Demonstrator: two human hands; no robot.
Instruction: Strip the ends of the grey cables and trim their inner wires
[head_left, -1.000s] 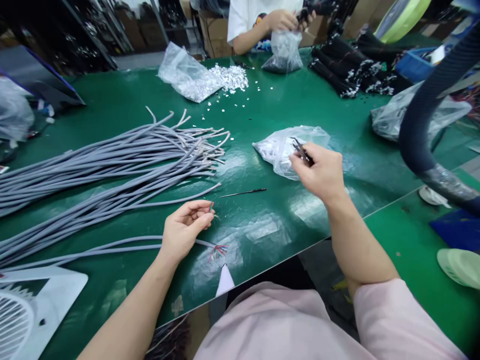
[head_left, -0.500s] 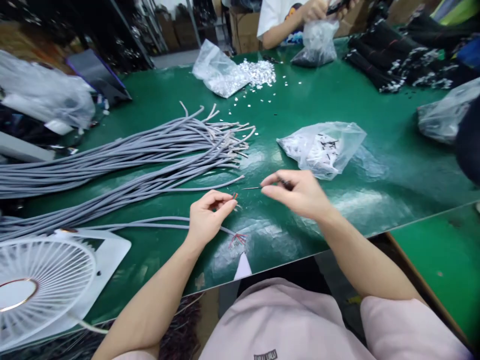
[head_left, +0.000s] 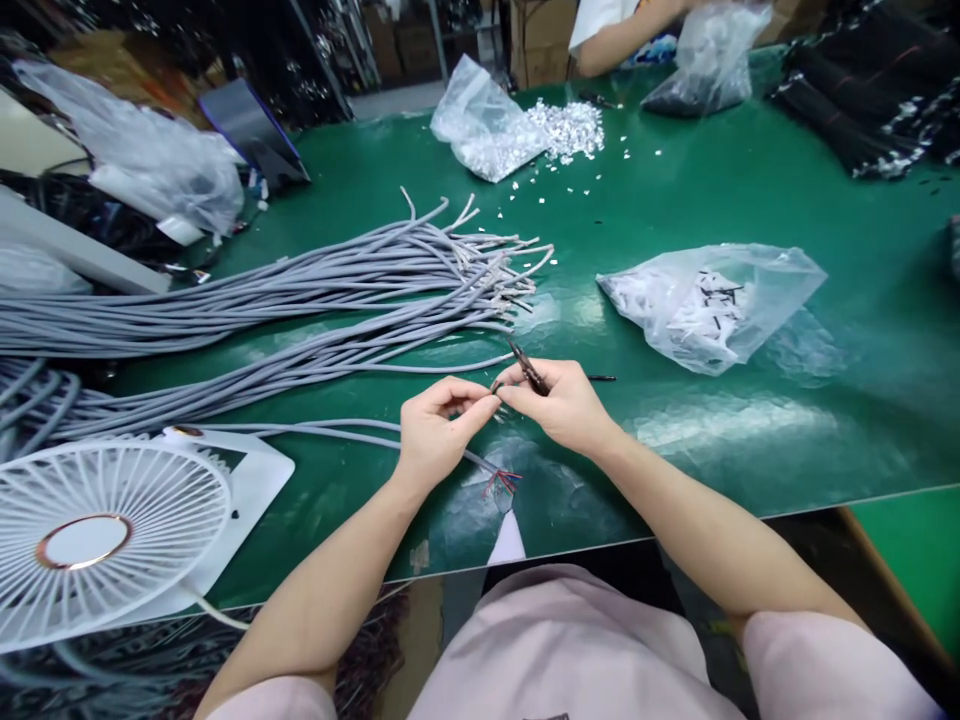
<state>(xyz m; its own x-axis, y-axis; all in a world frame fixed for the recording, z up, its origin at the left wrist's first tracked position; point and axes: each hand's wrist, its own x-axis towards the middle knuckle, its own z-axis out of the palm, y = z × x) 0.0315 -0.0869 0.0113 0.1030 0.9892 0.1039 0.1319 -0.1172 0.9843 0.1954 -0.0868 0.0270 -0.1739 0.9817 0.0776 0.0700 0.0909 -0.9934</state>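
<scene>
My left hand (head_left: 442, 425) is closed in a pinch on the end of a grey cable (head_left: 352, 424), which runs in from the left behind the hand. Its thin wires are mostly covered by my fingers. My right hand (head_left: 559, 405) meets it fingertip to fingertip, its fingers wrapped round a dark pointed tool (head_left: 531, 370) whose exact kind I cannot make out. A thin black rod (head_left: 602, 378) sticks out to the right behind that hand. Below the hands lies another cable end with red and blue wires (head_left: 504, 482) fanned out.
Grey cables (head_left: 337, 290) lie bundled on the green table (head_left: 600, 215). A plastic bag of white and black pieces (head_left: 712, 305) sits right. Farther back are a bag with spilled shiny bits (head_left: 562, 130), black cable bundles (head_left: 862, 110) and a person's arm (head_left: 619, 40). A white fan (head_left: 112, 540) stands left.
My right hand has moved left to meet my left hand, and the dark tool now points up and left. The red-orange wires at my left fingertips are now covered. The view has shifted.
</scene>
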